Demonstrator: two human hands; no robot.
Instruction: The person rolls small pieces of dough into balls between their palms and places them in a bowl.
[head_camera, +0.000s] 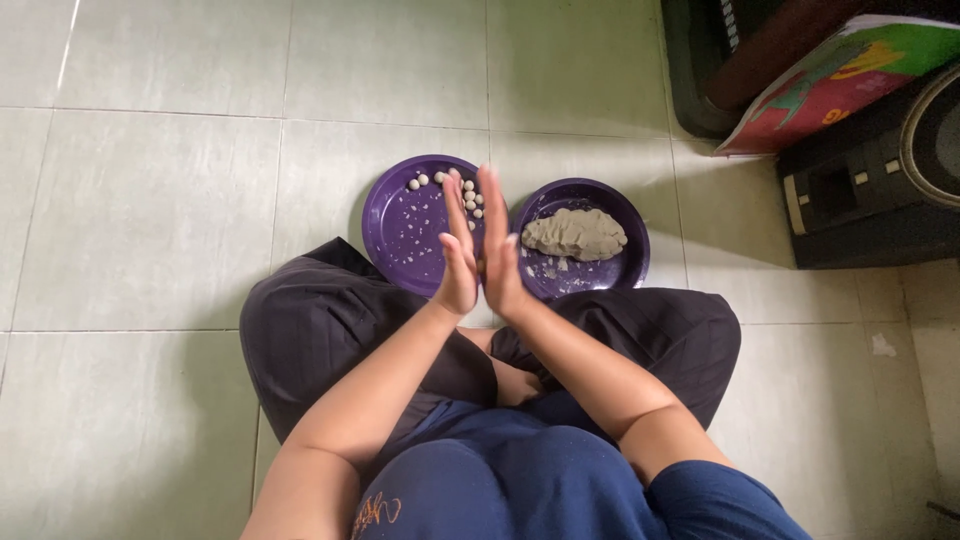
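My left hand (459, 250) and my right hand (499, 245) are pressed flat together, palm to palm, fingers straight and pointing away from me. They hover over the gap between two purple plates. What lies between the palms is hidden. The left plate (395, 235) holds several small pale dough balls (468, 196) near its far rim. The right plate (628, 270) holds a lump of grey-beige dough (575, 232) and some crumbs.
I sit cross-legged on a pale tiled floor (150, 210), dark trousers and a blue top below. A dark appliance (870, 180) stands at the right, with a colourful printed sheet (840, 75) leaning on it and dark furniture behind.
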